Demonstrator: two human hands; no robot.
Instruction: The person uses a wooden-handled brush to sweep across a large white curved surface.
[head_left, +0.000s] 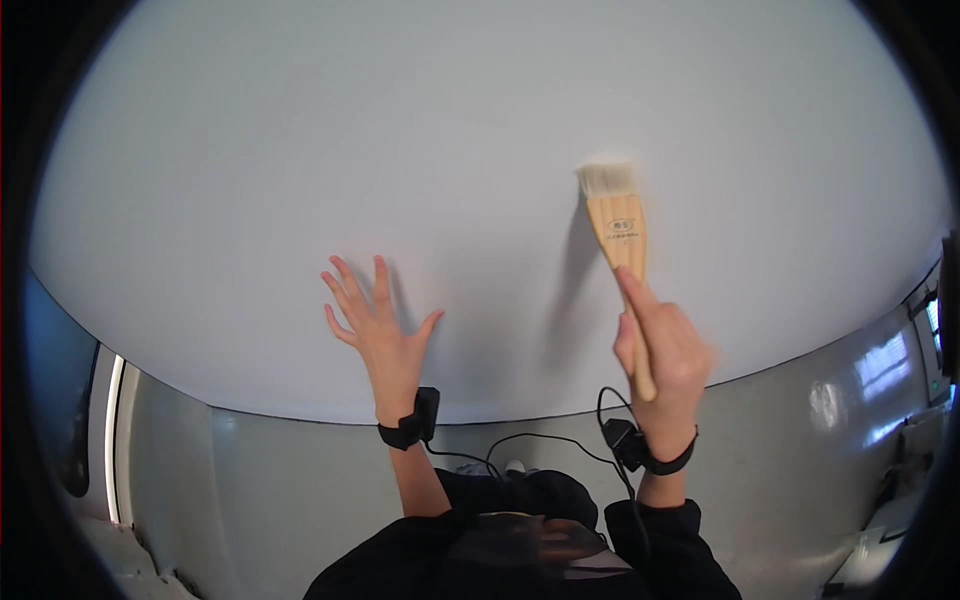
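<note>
A wide flat brush [625, 225] with a pale wooden handle and cream bristles is held in my right hand [668, 345]. The fingers wrap round the lower handle, and the index finger lies along it. At the top, the bristles [608, 180] meet or nearly meet the large white surface [480, 120]; they look slightly blurred. To the left, my left hand [373, 318] lies on or just over the same surface, its fingers spread and holding nothing.
Each wrist carries a black strap with a small box, the left box [427, 412] and the right box [624, 445], joined to black cables [545, 435]. Below the white surface's curved near edge is a grey floor [290, 480]. A dark panel [60, 380] stands at the far left.
</note>
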